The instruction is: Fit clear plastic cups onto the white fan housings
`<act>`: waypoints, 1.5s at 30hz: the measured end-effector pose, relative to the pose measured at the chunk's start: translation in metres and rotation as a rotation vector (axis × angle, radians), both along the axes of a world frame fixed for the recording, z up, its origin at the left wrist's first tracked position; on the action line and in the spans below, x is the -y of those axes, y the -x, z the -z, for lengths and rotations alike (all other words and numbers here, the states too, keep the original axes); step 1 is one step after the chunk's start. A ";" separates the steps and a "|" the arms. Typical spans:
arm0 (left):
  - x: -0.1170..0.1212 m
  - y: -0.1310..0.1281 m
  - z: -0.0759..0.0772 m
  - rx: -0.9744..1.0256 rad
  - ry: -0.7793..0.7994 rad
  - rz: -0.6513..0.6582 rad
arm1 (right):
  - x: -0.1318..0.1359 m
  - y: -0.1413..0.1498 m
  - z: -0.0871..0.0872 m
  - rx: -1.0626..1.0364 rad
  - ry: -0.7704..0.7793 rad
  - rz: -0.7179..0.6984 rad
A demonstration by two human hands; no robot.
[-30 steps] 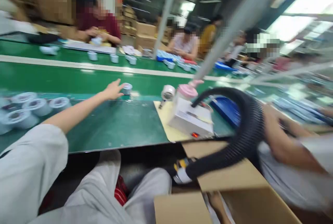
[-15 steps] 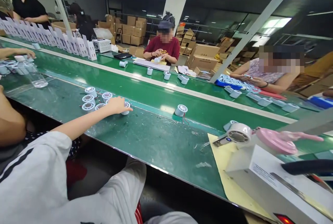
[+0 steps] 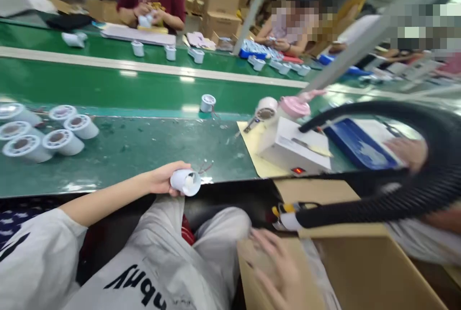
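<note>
My left hand (image 3: 167,178) is wrapped round the side of a white fan housing (image 3: 185,182), a short round cup with thin wires sticking out. It is held above my lap at the bench's front edge, its open end tilted towards me. My right hand (image 3: 275,266), smeared by motion, is over the flap of a cardboard box (image 3: 360,262), fingers apart and nothing visible in them. Several similar housings (image 3: 59,142) stand on the bench to the left. A single housing (image 3: 208,103) with wires stands by the belt's near edge.
A white box-shaped device (image 3: 295,149) with a lit red switch sits on yellow card, beside a small fan (image 3: 265,109) and a pink-lidded container (image 3: 295,105). A thick black hose (image 3: 360,209) arches over the cardboard box. Co-workers sit across the green belt (image 3: 108,89).
My left hand went from the belt's edge to the group of housings, then back towards my lap with one housing. My right hand now shows at the lower right. The view swung left and back.
</note>
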State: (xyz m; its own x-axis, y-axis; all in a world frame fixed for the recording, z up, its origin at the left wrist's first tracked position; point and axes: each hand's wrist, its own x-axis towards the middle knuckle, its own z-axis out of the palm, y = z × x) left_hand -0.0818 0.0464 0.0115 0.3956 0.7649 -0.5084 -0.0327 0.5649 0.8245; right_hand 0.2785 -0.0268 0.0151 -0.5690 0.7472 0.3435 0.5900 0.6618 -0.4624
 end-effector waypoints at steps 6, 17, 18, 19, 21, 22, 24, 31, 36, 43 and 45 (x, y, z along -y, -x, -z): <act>0.020 -0.063 0.003 -0.069 -0.072 0.331 | -0.010 0.070 0.013 0.253 -0.301 0.210; 0.028 -0.071 0.002 -0.358 -0.535 0.460 | 0.001 0.065 0.024 0.244 -0.237 0.208; 0.030 -0.072 0.001 -0.370 -0.561 0.453 | 0.000 0.064 0.026 0.239 -0.171 0.175; 0.032 -0.073 -0.001 -0.386 -0.595 0.435 | -0.001 0.063 0.026 0.205 -0.086 0.138; 0.035 -0.073 -0.004 -0.405 -0.664 0.365 | -0.002 0.060 0.027 0.071 0.100 0.079; 0.037 -0.072 -0.004 -0.399 -0.687 0.323 | -0.002 0.059 0.026 -0.013 0.181 0.066; 0.039 -0.070 -0.001 -0.356 -0.693 0.253 | 0.001 0.059 0.023 -0.175 0.282 0.082; 0.039 -0.065 0.020 -0.241 -0.767 0.360 | 0.005 0.062 0.015 -0.509 0.478 0.217; 0.044 -0.066 0.018 -0.136 -0.629 0.377 | -0.002 0.052 0.018 -0.677 0.640 0.186; 0.051 -0.067 0.016 0.043 -0.197 0.247 | 0.006 0.042 0.023 -0.424 0.395 0.043; 0.050 -0.065 0.014 0.024 -0.217 0.290 | 0.009 0.040 0.023 -0.446 0.382 0.023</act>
State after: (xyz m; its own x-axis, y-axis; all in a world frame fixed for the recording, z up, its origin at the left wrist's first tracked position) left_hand -0.0165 -0.0038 -0.0028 0.6220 0.7082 -0.3340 0.0823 0.3651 0.9273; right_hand 0.2383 -0.0354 -0.0077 -0.4136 0.8755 0.2500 0.2962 0.3890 -0.8723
